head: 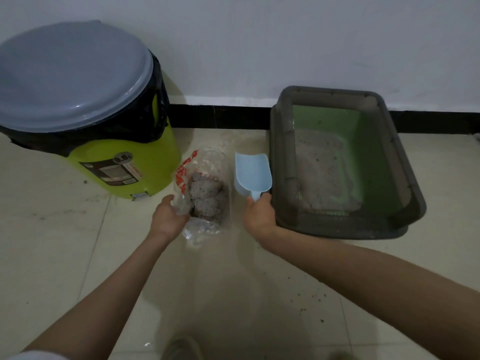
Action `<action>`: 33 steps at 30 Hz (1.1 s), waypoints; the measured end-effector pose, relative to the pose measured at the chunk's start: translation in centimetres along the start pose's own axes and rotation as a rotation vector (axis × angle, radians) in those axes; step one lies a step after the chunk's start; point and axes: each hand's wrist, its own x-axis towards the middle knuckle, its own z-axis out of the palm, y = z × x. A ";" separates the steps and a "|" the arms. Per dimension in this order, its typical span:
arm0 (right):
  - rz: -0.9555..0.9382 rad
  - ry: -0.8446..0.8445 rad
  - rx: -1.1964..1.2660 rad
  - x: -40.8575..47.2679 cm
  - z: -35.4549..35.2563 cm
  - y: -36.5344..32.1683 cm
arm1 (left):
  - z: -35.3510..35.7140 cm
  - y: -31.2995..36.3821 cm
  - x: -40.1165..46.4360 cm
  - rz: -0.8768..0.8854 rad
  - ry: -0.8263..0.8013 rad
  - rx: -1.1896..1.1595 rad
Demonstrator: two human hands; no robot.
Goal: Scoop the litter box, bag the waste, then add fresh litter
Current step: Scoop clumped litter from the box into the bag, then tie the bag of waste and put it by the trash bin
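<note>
Nearest to where I stand, both bare forearms reach out over the pale tiled floor (65, 255), which is speckled with dark stray grains at about four o'clock. The left hand (167, 216) has its fingers curled around the crumpled rim of a clear plastic bag with red print (205, 188), holding its mouth up; grey clumped litter sits heaped inside. That film looks thin, soft and slippery, and the load should sag it heavily, so I would judge it wants gathering at the neck with a palm under the bottom, not a pull on one edge.

At one o'clock from the bag, just beside it, the right hand (259, 216) is wrapped around the short handle of a pale blue plastic scoop (253, 174), blade pointing away and seemingly empty. Stiff and light, it should handle easily from the handle alone.

Touching or nearly touching that hand at three o'clock sits the dark grey rectangular litter box with a green liner tray (405, 178), a thin grey bed of litter within.

Farther off at ten o'clock stands a lime-green round bin with a grey lid and black liner (109, 141), against the white wall (259, 42).
</note>
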 end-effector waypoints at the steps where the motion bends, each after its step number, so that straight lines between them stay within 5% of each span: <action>1: 0.017 0.004 0.025 0.6 0.6 0.3 | 0.0 -0.1 0.2 -0.004 -0.002 0.001; 9: 0.158 0.006 0.136 3.3 4.5 5.2 | 0.5 -0.9 1.3 -0.026 -0.009 -0.054; 18: 0.239 -0.113 -0.033 4.9 4.0 5.9 | 0.9 -1.0 1.4 -0.048 -0.006 -0.131; 23: 0.044 -0.081 -0.213 3.0 2.8 4.5 | 0.5 -1.3 1.7 -0.046 0.011 -0.209; 27: -0.094 -0.091 0.030 1.3 2.5 2.5 | -0.4 -1.5 1.5 -0.036 0.060 -0.286; 33: 0.158 -0.173 0.320 5.3 3.0 -2.4 | -1.9 -1.8 1.4 -0.029 0.097 -0.467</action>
